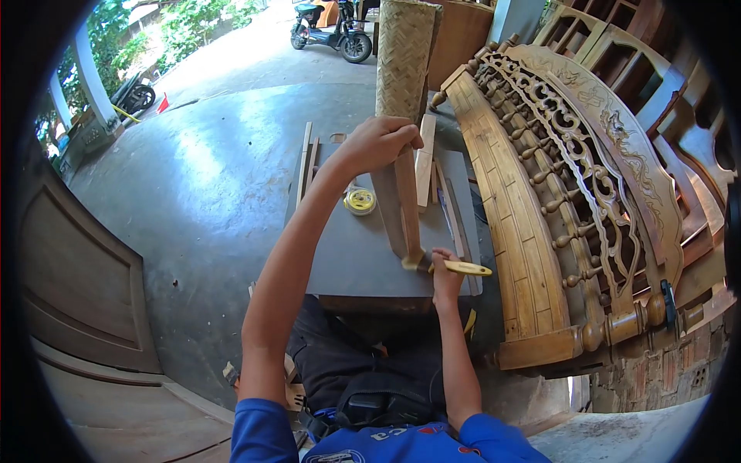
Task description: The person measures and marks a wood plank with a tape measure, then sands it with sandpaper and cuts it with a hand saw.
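The wooden board (403, 202) stands tilted on my grey table (347, 262), long axis running away from me, top end farthest. My left hand (380, 141) is clenched around its top; my right hand (444, 266) pinches a yellow-handled brush (451, 266) at its foot. A tape roll (360, 201) lies just beside. Carved headboard (556, 193) right; open concrete floor (201, 170) left.

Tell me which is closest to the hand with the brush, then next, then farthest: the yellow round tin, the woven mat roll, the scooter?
From the right hand, holding the brush:
1. Yellow round tin, on the grey board, up and left of the hand.
2. Woven mat roll, standing behind the board, just past the left hand.
3. Scooter, far back at the top.
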`<move>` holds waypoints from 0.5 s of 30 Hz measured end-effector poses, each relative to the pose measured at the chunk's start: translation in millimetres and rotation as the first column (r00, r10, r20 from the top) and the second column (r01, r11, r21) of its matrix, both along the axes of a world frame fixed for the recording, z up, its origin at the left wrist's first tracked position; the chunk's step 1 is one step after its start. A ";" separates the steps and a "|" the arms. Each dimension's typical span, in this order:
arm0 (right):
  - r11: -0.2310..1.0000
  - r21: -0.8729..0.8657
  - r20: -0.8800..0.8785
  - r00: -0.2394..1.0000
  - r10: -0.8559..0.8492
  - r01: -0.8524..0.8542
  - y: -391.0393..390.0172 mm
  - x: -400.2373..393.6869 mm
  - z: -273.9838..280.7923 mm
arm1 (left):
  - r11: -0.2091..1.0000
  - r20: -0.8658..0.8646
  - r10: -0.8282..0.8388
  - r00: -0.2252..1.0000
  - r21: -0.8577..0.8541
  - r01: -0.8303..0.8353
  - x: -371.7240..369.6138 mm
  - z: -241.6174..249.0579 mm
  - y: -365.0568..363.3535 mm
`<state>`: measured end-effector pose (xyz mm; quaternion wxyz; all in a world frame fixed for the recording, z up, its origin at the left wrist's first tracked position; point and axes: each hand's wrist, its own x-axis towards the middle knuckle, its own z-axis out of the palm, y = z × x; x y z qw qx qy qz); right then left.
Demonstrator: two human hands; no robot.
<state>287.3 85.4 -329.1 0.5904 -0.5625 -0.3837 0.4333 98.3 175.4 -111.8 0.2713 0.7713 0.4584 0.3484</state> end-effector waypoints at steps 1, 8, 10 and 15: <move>0.999 0.034 0.011 1.000 0.021 -0.022 -1.5 0.1 3.3 | 0.996 0.079 -0.092 0.993 0.013 0.092 1.0 -0.6 -1.4; 0.901 0.426 -0.047 0.992 0.113 -0.083 2.4 -3.4 181.0 | 0.980 0.336 -0.199 0.921 0.089 0.179 33.3 0.8 -1.9; 0.850 0.521 -0.101 0.985 0.143 -0.070 8.6 -2.0 227.9 | 0.978 0.540 -0.173 0.823 0.193 0.079 36.8 -6.4 5.5; 0.691 0.562 0.446 0.870 0.211 -0.456 63.9 -5.6 278.6 | 0.987 0.895 -0.054 0.443 -0.018 0.157 43.6 -28.0 8.7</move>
